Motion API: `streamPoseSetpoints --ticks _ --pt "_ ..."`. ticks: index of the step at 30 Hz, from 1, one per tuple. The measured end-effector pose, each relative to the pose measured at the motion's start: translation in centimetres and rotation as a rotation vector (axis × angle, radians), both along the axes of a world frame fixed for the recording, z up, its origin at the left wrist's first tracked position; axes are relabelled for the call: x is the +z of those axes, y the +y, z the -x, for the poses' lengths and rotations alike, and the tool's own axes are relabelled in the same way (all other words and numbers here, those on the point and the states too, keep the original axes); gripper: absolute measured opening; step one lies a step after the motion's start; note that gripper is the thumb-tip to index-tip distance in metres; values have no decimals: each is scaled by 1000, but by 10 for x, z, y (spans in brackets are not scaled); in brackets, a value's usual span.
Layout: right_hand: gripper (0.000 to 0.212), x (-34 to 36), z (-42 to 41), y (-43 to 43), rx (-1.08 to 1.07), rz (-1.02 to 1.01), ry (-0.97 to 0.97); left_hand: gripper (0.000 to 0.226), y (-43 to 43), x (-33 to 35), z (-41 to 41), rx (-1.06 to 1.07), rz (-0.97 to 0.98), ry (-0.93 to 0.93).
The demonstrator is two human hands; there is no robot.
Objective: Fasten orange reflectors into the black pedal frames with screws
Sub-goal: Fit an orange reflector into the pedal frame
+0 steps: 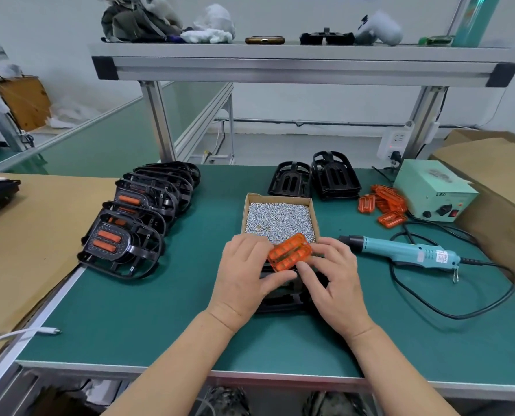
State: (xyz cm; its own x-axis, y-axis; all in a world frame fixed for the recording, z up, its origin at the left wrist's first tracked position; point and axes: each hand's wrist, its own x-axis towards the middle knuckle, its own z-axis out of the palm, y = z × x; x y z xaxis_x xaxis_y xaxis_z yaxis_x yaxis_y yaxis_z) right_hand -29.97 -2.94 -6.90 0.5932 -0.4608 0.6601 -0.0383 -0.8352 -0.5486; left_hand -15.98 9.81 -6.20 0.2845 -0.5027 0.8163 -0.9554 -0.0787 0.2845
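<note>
An orange reflector (pixel 289 252) is held between my left hand (pixel 245 277) and my right hand (pixel 332 276), tilted above a black pedal frame (pixel 283 292) that lies on the green mat, mostly hidden under my hands. Fingers and thumbs of both hands pinch the reflector's edges. A cardboard box of small silver screws (pixel 280 219) sits just behind my hands. A blue electric screwdriver (pixel 406 252) lies on the mat to the right, untouched.
A row of black frames with orange reflectors fitted (pixel 139 217) stands at the left. Two stacks of bare black frames (pixel 313 178) are behind the screw box. Loose orange reflectors (pixel 383 204) lie beside a pale green power unit (pixel 435 195). Cardboard boxes (pixel 496 175) line the right edge.
</note>
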Motion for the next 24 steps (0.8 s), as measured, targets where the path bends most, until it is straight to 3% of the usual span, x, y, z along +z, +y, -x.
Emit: streamPoseSetpoints --ticks 5,9,13,16,19,24 --pt "27 3 2 -4 52 -130 -67 47 -14 8 13 3 -57 -26" --pt "9 1 3 -11 39 -266 -94 40 -22 11 24 19 -142 -19" --pt "23 1 3 -14 -3 -331 -113 38 -17 13 31 -6 -296 19" --pt "13 2 3 -14 -46 -345 -120 44 -12 16 32 -103 -312 301" --pt "20 1 3 -13 -55 -268 -103 30 -15 34 27 -166 -256 609" --pt "24 -1 3 -8 -2 -212 -88 18 -23 59 12 -147 -406 675"
